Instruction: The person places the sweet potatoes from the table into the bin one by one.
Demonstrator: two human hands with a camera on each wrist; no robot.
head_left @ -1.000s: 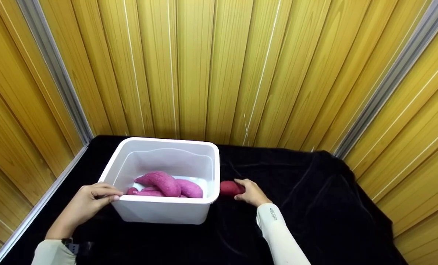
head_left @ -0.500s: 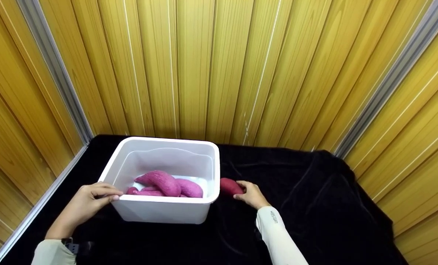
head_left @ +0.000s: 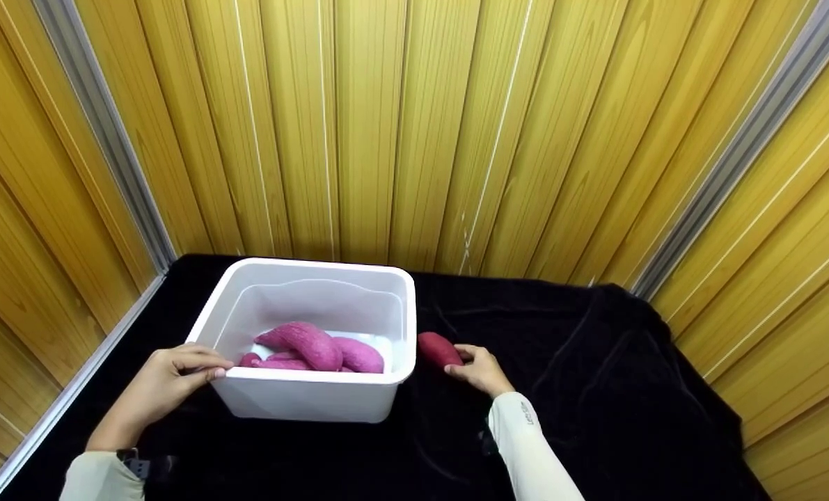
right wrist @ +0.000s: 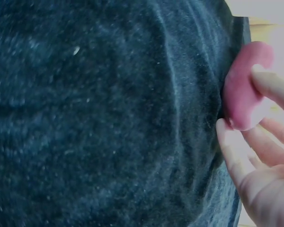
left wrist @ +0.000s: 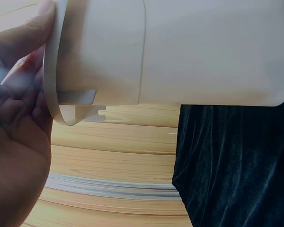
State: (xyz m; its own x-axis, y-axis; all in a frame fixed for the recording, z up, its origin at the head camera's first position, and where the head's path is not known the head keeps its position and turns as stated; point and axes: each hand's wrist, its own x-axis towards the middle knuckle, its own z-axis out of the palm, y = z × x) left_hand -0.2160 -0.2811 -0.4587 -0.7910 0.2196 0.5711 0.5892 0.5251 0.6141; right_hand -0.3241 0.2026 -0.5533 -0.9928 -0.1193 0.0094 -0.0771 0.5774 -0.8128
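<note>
A white plastic bin (head_left: 310, 400) stands on black cloth in the head view. Its near-left rim is pinched by my left hand (head_left: 170, 379), thumb outside against the wall in the left wrist view (left wrist: 23, 94). Inside lie several purple-pink sweet potatoes (head_left: 310, 344), heaped towards the near side and partly hidden by the front wall. Just right of the bin, my right hand (head_left: 480, 370) holds a redder sweet potato (head_left: 438, 348) by its near end. The right wrist view shows the thumb laid across that sweet potato (right wrist: 246, 90) and the fingers under it.
Black velvety cloth (head_left: 609, 403) with soft folds covers the surface and spreads to the right of the bin. Yellow wood-patterned panels (head_left: 365, 125) enclose the back and both sides, with grey metal strips (head_left: 118, 132) at the corners.
The sweet potato in my right hand has turned, its far end swinging away from me and its near end towards me. The left hand and the bin stay almost still.
</note>
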